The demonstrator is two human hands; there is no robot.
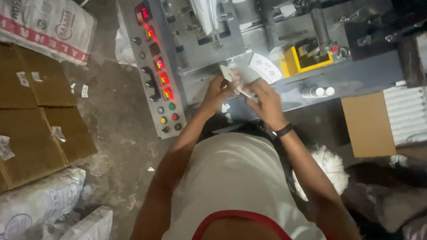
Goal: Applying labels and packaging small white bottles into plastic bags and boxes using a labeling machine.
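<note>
Both hands meet at frame centre, over the machine's ledge. Left hand [220, 89] is pinched on the upper end of a small white sachet [234, 83]; right hand [266, 104] is curled around its lower end, fingers pressed together, a black wristband [283, 130] on that wrist.

The sachet is flat, pale and narrow, tilted on a diagonal between the two hands. I judge it light, limp and a little slick, easily creased; best taken by the sealed ends rather than the belly.

At 12 o'clock of the hands: grey packing machine [273, 46], with a yellow fitting [300, 61] toward 1 o'clock. At 9 o'clock: control panel [158, 71], red readouts lit, coloured buttons below. At 3 o'clock: open carton of white sachets [407, 115]. Far out at 8 o'clock: brown cardboard boxes [29, 123] on the concrete floor [118, 126], printed sacks [31, 203] beside them.
</note>
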